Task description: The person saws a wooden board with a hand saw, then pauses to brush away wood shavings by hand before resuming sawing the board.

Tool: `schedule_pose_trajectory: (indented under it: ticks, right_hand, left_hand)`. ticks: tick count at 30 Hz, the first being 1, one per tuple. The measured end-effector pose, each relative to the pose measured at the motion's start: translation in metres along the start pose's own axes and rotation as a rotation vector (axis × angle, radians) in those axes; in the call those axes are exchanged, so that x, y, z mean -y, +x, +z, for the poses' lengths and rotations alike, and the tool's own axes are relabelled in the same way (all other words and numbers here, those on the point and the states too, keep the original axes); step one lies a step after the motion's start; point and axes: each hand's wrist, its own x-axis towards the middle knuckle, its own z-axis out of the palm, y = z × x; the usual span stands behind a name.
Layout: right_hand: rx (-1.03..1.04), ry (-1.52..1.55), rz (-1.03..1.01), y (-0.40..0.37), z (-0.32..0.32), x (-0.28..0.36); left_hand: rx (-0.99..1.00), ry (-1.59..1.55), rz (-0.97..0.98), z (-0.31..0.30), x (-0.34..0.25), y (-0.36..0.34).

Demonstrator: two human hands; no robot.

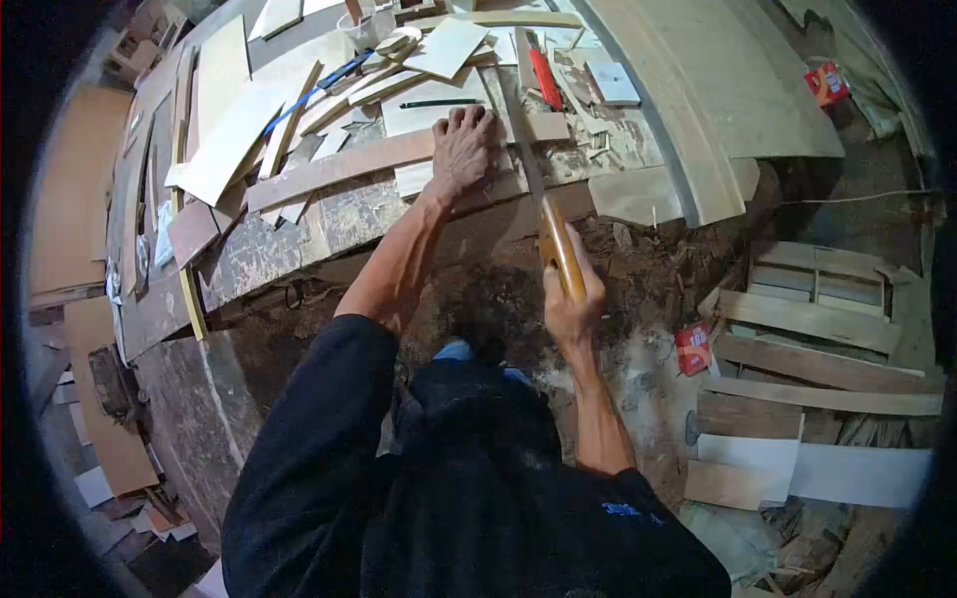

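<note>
My left hand [465, 154] presses down on a long wooden strip [344, 171] near the front edge of the workbench, its fingers curled over the wood. The yellow-brown handle of a handsaw [561, 254] is gripped in my right hand [574, 304]. The saw's narrow blade runs away from me across the strip, just right of my left hand, and a short end of the wood [546, 127] shows beyond it. A dark pencil [439, 103] lies on a pale board past my left fingertips. Whether the blade is inside a cut is not clear.
Thin boards and offcuts [234, 125] cover the workbench [329, 224]. A red tool [544, 80] and a blue-handled tool [344, 72] lie among shavings. A long board with a dark edge [653, 110] borders the right. Wood pieces [817, 324] and a red packet [692, 349] are at lower right.
</note>
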Motion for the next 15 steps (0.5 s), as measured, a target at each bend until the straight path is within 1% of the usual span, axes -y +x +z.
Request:
schedule_pose_trajectory:
  ticks: [1,3,4,6,7,9,10,11,12,14,15]
  right_hand:
    - [-0.013,0.100,-0.020,0.012,0.010,-0.013]
    - [-0.035,0.095,-0.079,0.000,0.011,-0.016]
    - [-0.015,0.083,-0.038,-0.020,0.002,-0.011]
    - [0.017,0.064,0.025,-0.053,-0.019,-0.001]
    - [0.012,0.054,0.007,-0.057,-0.021,-0.002]
    - [-0.010,0.033,-0.023,-0.063,-0.021,-0.003]
    - [-0.018,0.092,0.026,-0.046,-0.014,0.000]
    - [-0.057,0.064,-0.029,-0.025,-0.002,-0.007]
    - [-0.009,0.102,0.084,-0.002,0.006,-0.004]
    - [0.002,0.109,0.115,0.005,0.015,-0.001]
    - [-0.039,0.066,0.019,0.002,0.017,-0.007]
  left_hand:
    - [-0.012,0.015,0.007,0.003,0.002,-0.001]
    - [-0.051,0.039,0.017,0.011,0.005,0.001]
    - [-0.031,-0.010,-0.017,0.002,-0.001,-0.001]
    - [-0.060,-0.002,0.009,0.007,0.002,-0.001]
    - [-0.075,0.001,0.024,0.009,0.003,0.000]
    - [-0.042,-0.048,0.018,0.009,0.004,0.002]
    - [-0.029,-0.058,0.013,0.007,0.004,0.003]
    - [-0.011,-0.066,0.007,0.005,0.003,0.001]
    - [-0.026,-0.112,0.021,0.005,0.004,0.001]
    - [-0.029,-0.046,0.014,0.010,0.006,-0.003]
    - [-0.041,-0.018,0.012,0.012,0.005,0.001]
